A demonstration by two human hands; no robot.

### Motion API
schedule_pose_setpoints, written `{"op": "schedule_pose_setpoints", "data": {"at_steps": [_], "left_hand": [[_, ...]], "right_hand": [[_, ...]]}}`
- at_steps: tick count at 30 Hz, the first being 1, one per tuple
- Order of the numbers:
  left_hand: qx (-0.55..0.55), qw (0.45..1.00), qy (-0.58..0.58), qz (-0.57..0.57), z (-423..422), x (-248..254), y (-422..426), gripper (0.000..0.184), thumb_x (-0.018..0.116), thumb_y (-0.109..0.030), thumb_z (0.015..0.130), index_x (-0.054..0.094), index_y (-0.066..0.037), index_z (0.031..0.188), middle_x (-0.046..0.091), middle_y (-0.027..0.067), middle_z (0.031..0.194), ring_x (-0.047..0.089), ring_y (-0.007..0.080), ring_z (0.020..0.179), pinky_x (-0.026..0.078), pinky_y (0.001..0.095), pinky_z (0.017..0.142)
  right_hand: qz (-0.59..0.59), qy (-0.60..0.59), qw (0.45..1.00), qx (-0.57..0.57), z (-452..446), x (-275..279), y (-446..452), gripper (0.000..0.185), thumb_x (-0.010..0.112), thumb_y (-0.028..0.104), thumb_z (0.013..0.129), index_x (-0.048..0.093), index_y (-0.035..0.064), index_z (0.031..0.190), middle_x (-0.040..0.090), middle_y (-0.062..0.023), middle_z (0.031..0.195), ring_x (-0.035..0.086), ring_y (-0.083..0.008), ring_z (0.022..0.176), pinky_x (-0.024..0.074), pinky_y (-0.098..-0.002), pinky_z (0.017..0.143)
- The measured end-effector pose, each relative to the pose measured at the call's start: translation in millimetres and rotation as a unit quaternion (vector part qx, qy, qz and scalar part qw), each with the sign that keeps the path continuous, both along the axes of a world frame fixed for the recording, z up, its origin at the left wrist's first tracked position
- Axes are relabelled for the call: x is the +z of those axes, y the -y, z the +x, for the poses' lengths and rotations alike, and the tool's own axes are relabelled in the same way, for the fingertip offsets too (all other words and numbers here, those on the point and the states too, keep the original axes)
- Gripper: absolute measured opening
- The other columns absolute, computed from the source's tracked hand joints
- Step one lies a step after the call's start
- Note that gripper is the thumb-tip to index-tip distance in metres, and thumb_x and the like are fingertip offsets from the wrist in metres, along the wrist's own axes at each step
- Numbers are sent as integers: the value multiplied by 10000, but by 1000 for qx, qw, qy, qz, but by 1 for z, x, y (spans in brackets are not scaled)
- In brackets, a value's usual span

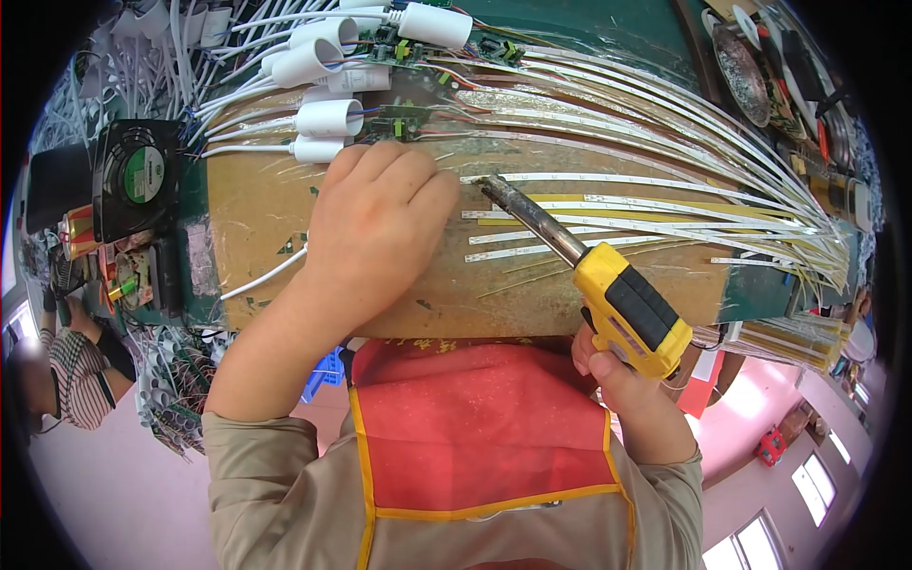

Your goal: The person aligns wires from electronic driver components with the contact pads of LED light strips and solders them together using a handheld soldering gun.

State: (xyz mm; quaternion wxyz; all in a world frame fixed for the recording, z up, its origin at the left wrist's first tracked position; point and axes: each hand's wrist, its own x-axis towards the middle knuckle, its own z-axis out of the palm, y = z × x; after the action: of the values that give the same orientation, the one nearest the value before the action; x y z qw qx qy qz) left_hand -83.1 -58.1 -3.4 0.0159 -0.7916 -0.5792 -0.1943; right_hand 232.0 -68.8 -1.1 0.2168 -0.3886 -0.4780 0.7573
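My left hand is closed on the brown board, back of the hand up. Its fingertips, and whatever they grip, are hidden. Just beyond it lie a white plastic cap with a white cable and a small green circuit board with thin wires. My right hand is wrapped round a yellow and black soldering gun. The gun's dark tip rests at or just above the near end of a white LED strip, right of my left hand. More LED strips fan out to the right.
At the left stand a black fan and a red can. White cables and caps are heaped at the back left. A metal dish and tools lie back right. Another person is at the far left.
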Motion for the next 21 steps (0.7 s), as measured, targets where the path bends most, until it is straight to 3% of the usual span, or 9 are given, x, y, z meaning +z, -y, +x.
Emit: {"op": "schedule_pose_setpoints", "data": {"at_steps": [8, 21], "left_hand": [[3, 1000, 16, 0, 0, 0, 0, 210, 710, -53, 719, 687, -99, 922, 642, 34, 927, 625, 250, 886, 487, 384, 786], [13, 1000, 21, -1, -2, 0, -1, 179, 717, -51, 744, 692, -103, 914, 655, 41, 917, 629, 259, 872, 493, 392, 785]], "right_hand": [[11, 31, 999, 2, 1, 0, 3, 116, 676, 59, 875, 613, 47, 971, 575, -15, 820, 543, -141, 732, 455, -313, 639], [44, 31, 999, 0, -2, -1, 4, 103, 662, 75, 904, 629, 46, 998, 594, -15, 842, 557, -144, 748, 463, -313, 648]]}}
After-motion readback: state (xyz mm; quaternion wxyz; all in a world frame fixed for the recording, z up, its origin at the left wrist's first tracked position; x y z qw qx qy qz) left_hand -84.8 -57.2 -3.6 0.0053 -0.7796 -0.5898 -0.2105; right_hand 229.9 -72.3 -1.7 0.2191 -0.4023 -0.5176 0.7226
